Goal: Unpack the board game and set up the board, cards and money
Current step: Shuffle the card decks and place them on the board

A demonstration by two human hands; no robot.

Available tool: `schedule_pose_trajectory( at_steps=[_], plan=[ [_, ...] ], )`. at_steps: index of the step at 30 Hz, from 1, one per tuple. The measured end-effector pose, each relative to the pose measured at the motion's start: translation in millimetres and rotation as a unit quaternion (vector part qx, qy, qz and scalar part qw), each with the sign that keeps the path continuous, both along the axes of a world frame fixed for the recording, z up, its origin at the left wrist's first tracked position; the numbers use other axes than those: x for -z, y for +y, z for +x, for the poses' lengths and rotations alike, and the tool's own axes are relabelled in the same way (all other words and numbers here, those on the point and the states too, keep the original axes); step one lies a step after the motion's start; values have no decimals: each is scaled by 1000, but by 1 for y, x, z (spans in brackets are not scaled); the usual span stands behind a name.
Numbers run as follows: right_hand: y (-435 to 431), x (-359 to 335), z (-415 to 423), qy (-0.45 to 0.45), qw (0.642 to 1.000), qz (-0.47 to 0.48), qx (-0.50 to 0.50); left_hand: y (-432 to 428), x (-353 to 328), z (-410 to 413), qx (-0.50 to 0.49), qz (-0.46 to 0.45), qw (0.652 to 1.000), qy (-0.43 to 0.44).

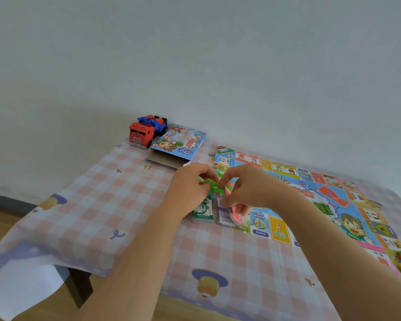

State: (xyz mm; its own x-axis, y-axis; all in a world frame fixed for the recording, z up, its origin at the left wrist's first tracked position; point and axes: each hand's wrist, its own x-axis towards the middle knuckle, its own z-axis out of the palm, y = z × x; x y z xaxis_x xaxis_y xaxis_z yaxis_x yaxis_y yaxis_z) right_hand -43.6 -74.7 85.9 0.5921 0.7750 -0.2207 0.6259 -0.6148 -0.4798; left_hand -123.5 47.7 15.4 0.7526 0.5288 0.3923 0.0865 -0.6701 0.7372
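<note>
Head | left hand (190,188), right hand (245,191) together, pinching green plastic piece (211,182) | 2 money bundles (203,208) beneath | 1 board (357,225) right | 1 box (181,143) far

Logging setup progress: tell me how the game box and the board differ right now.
The game box lies by the toy truck, its near end open; the board is unfolded flat on the right. The box is far smaller than the board. Both carry cartoon artwork on blue.

The surface carries one game box (180,144), one board (310,200) and one toy truck (146,132). Two hands, left hand (190,188) and right hand (245,188), pinch one green plastic piece (212,183). Two money packs show: one green pack (203,209) and one purple pack (222,215).
</note>
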Motion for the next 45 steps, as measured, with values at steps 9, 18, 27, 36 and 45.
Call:
schedule_pose_trajectory(
  at_steps=[9,18,27,36,45],
  plan=[
    [-9,5,8,101,993,54,34,-1,-2,-2,2,-9,1000,-1],
    [-10,5,9,123,991,44,40,0,-1,-1,0,-3,1000,1],
    [-11,2,7,155,985,41,62,0,-1,-1,-1,-8,1000,0],
    [-13,-5,11,32,995,42,83,0,-1,-1,-4,-14,1000,5],
    [-25,-8,14,5,987,134,92,-1,0,1,-16,-24,997,-66]
  ],
)
